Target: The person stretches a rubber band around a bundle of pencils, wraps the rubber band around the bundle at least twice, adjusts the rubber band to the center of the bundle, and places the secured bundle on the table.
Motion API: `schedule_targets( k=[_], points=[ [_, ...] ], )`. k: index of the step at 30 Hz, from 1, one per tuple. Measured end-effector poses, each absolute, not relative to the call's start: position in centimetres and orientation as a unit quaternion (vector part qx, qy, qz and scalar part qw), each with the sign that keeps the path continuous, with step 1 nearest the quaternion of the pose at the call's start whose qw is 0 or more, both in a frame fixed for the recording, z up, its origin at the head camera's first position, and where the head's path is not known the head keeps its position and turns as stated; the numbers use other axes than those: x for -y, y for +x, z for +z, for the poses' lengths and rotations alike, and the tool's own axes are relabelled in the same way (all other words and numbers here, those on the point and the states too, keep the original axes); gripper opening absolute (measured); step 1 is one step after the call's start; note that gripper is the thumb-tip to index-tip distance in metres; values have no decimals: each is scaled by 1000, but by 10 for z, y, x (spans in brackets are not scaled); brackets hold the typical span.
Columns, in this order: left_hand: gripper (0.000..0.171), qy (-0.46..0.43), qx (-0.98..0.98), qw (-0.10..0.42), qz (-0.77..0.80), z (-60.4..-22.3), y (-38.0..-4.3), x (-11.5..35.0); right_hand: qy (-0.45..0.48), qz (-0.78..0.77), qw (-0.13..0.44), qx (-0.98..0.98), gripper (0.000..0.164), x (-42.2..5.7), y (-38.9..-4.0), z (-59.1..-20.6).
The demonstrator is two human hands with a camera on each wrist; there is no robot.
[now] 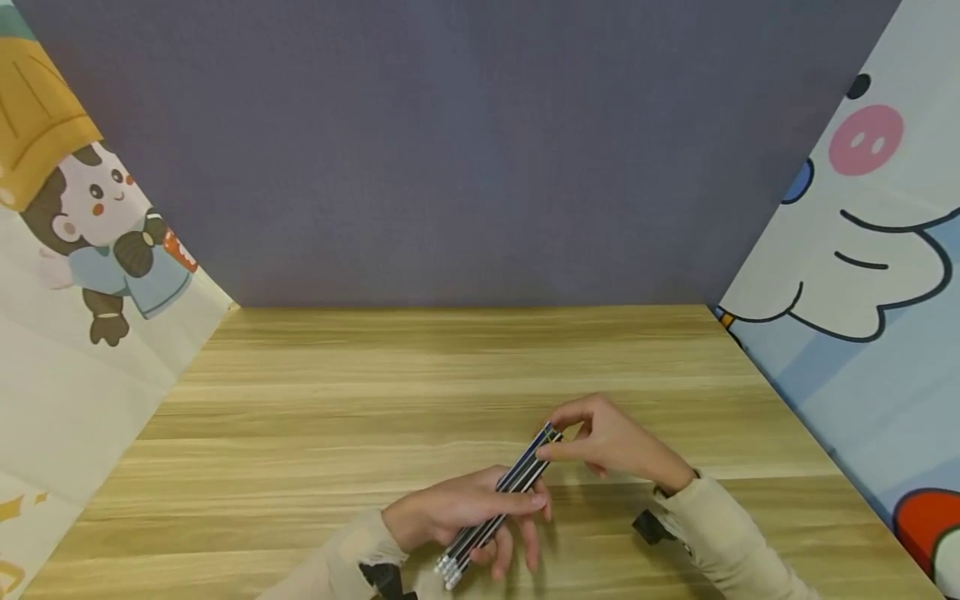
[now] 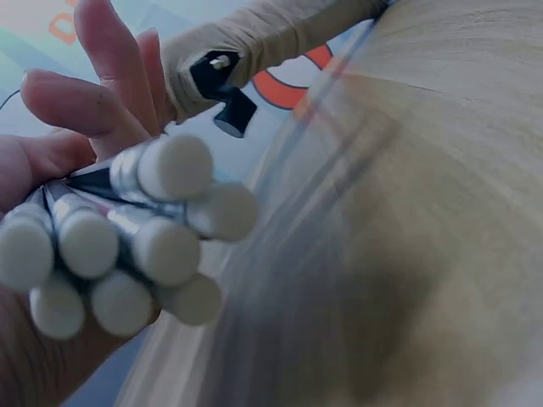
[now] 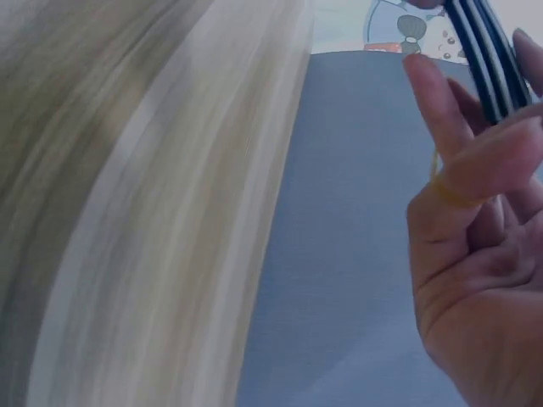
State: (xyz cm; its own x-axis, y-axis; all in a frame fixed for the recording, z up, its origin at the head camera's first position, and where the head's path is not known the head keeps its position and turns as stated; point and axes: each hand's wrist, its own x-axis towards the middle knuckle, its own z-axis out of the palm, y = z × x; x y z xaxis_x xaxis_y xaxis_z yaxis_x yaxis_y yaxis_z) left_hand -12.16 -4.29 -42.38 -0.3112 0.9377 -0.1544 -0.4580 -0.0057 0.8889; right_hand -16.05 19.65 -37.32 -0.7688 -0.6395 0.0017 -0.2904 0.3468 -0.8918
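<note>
A bundle of dark pencils (image 1: 517, 475) with pale stripes lies slanted across my left hand (image 1: 480, 504), which grips it around the middle. The white eraser ends (image 2: 165, 250) of several pencils face the left wrist camera. At the upper end of the bundle is my right hand (image 1: 611, 442), its thumb and a finger on either side of the pencils. A thin yellow rubber band (image 3: 456, 197) is hooked over its digits in the right wrist view. Part of the band crosses the pencil ends; whether it fully circles them is hidden.
The wood-grain table (image 1: 337, 400) lies beneath both hands. A grey panel (image 1: 465, 158) stands at its far edge. Cartoon-printed walls (image 1: 97, 250) flank the left and right sides. Dark camera mounts (image 1: 651, 527) are strapped at the sleeves.
</note>
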Motion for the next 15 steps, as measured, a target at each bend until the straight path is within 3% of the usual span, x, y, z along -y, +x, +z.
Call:
schedule_targets(
  k=[5, 15],
  points=[
    [23, 267, -467, 524, 660, -417, -125, 45, -318, -518, 201, -768, 9, -197, -161, -374],
    [25, 270, -474, 459, 702, -405, -134, 57, -322, -560, 221, -731, 22, -195, -162, -374]
  ],
)
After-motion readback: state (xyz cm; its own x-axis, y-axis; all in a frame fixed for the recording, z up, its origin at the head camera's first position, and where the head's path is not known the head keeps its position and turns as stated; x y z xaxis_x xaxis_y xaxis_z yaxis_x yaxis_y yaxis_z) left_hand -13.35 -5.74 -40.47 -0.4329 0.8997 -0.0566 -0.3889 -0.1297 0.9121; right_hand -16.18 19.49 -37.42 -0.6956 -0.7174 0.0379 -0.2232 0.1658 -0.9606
